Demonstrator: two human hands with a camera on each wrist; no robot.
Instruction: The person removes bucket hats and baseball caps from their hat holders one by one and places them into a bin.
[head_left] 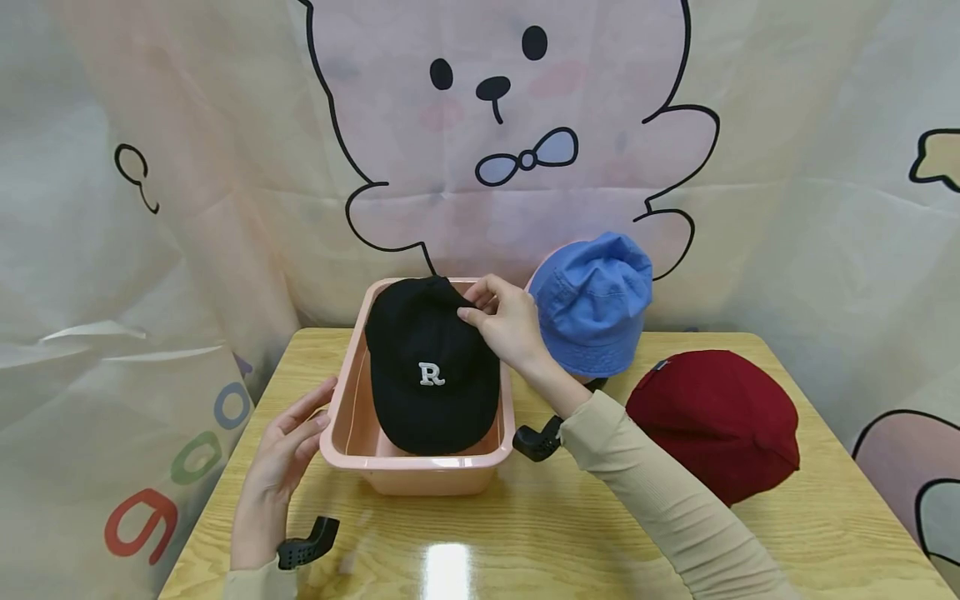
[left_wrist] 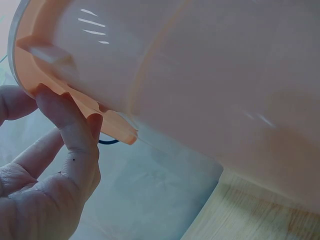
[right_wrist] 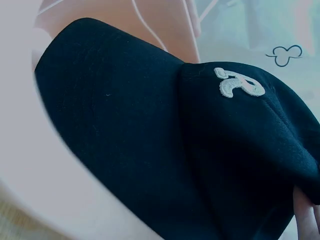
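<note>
The right hand point(head_left: 512, 325) pinches the black cap point(head_left: 431, 412), which lies below it in the pink basin point(head_left: 420, 463); the left hand point(head_left: 279, 457) grips the basin's rim. Right of the pinch sit a blue hat point(head_left: 594, 308) and, partly behind the sleeve point(head_left: 667, 500), a red hat point(head_left: 723, 417).

A soft maroon hat point(head_left: 720, 421) with a small dark tag point(head_left: 660, 365) sits over on the right of the wood-grain bench point(head_left: 375, 533), a blue bucket hat point(head_left: 596, 304) near it, farther back. Behind hangs a cloth backdrop point(head_left: 810, 233): a pink cartoon bear point(head_left: 510, 212), blue bow tie point(head_left: 557, 148), colourful lettering point(head_left: 177, 464) low down left.
</note>
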